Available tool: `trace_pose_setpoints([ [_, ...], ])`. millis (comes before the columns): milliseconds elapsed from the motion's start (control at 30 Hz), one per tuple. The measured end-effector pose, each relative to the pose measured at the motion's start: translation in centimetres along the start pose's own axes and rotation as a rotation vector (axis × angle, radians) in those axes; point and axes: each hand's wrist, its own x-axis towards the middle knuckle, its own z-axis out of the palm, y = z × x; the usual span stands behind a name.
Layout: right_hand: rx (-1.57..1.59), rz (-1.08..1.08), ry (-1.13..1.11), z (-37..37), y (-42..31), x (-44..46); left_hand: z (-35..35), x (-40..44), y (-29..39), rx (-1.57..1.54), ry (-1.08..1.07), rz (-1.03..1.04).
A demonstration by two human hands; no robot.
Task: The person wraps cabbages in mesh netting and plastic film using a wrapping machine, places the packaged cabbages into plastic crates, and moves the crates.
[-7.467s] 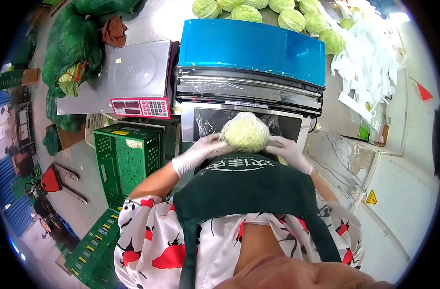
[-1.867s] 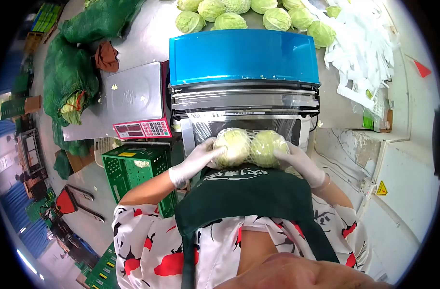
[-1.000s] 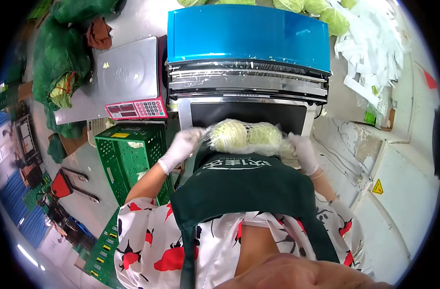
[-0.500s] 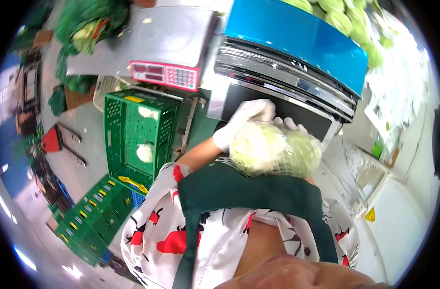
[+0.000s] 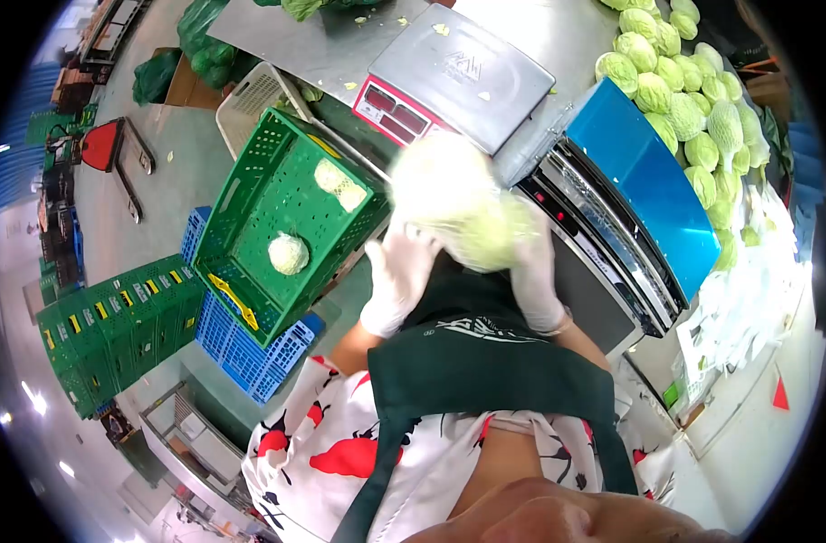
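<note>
Two pale green cabbages (image 5: 485,241), bundled in thin see-through wrapping or netting, are held up in front of my chest, blurred by motion. My left hand (image 5: 402,276), in a white glove, supports them from the lower left, its thumb apart and its fingertips partly hidden behind the bundle. On the right side, my right hand (image 5: 535,276), also white-gloved, presses against the bundle; its fingers are mostly hidden. Just left of my hands stands a green crate (image 5: 241,262) with netted cabbages (image 5: 289,254) inside. The bundle partly covers the front of a scale (image 5: 467,72).
To the right sits a machine with a blue cover (image 5: 644,195) and a dark plate (image 5: 585,290). Many cabbages (image 5: 689,118) are piled beyond it, beside white netting (image 5: 748,281). Stacked green crates (image 5: 123,326), a blue crate (image 5: 250,348) and a pallet jack (image 5: 109,149) stand left.
The bundle has moved up and left, away from the machine's dark plate, with both hands. My view has turned toward the green crate, which shows more fully.
</note>
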Motion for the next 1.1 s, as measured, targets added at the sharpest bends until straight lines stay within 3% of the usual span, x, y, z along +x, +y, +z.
trace_pose_setpoints([
  [33, -0.237, -0.044, -0.085, 1.4, 0.4, 0.8, -1.3, -0.4, 0.4, 0.304, 0.067, 0.085],
  [67, -0.434, -0.118, -0.293, 2.5, 0.7, 1.6, -2.4, 0.0, 1.2, 0.383, 0.348, 0.103],
  [100, -0.636, -0.193, -0.489, 3.4, 0.9, 2.4, -6.6, -0.1, 2.9, 0.233, 0.458, 0.031],
  [167, -0.963, -0.211, -0.671, 5.0, 1.5, 2.3, -12.4, 0.7, 6.6, -0.063, 0.691, -0.036],
  [233, -0.889, -0.162, -0.623, 4.4, 3.0, 2.5, -22.3, -0.5, 8.5, 0.381, 0.667, 0.091],
  [267, -0.802, 0.004, -0.609, 3.4, 2.8, 2.7, -27.2, -1.1, 9.5, 0.599, 0.622, 0.122],
  [333, -0.768, 0.095, -0.443, 1.3, 1.2, 3.3, -29.2, -0.4, 11.3, 0.594, 0.837, 0.020],
  [400, -0.719, 0.002, -0.257, -1.7, 1.3, 3.5, -31.0, 0.0, 10.6, 0.775, 0.914, -0.002],
  [433, -0.615, 0.087, -0.167, -2.7, 0.0, 3.7, -31.1, 0.1, 10.3, 0.849, 1.021, -0.159],
  [467, -0.569, 0.084, -0.101, -4.1, -0.4, 3.9, -30.4, 0.6, 8.9, 0.745, 1.022, -0.138],
  [500, -0.521, 0.080, -0.041, -5.6, -0.8, 4.3, -40.4, -0.2, 7.3, 0.913, 1.039, -0.142],
  [567, -0.615, 0.019, 0.138, -8.2, -3.8, 5.0, -47.6, 0.0, 4.2, 1.067, 0.999, -0.232],
  [633, -0.807, -0.170, 0.368, -12.2, -7.8, 6.6, -45.9, 2.2, 4.3, 0.834, 0.976, -0.403],
  [667, -0.741, -0.199, 0.512, -15.2, -9.4, 7.6, -46.1, 2.6, 4.8, 0.575, 0.842, -0.481],
  [700, -0.760, -0.249, 0.601, -18.2, -11.5, 8.7, -44.5, 3.4, 5.1, 0.508, 0.969, -0.477],
  [767, -0.634, -0.185, 0.862, -27.4, -13.1, 12.3, -39.9, 4.4, 6.5, 0.845, 1.261, -0.442],
  [800, -0.548, -0.077, 0.934, -30.7, -14.8, 14.2, -37.5, 5.6, 6.7, 1.057, 1.331, -0.266],
  [833, -0.436, -0.059, 0.845, -34.0, -15.4, 16.2, -35.5, 6.8, 6.8, 1.266, 1.390, -0.074],
  [867, -0.325, -0.033, 0.761, -37.2, -15.9, 18.2, -33.6, 8.4, 6.9, 1.384, 1.320, 0.009],
  [933, -0.283, 0.153, 0.966, -41.1, -16.1, 23.5, -29.0, 11.6, 6.5, 1.294, 1.125, 0.157],
  [1000, -0.134, 0.194, 0.966, -42.8, -15.5, 27.1, -23.3, 14.8, 5.8, 1.218, 0.909, 0.257],
  [1100, 0.149, -0.009, 0.839, -45.2, -12.8, 31.6, -18.0, 17.9, 5.0, 1.349, 0.623, 0.297],
])
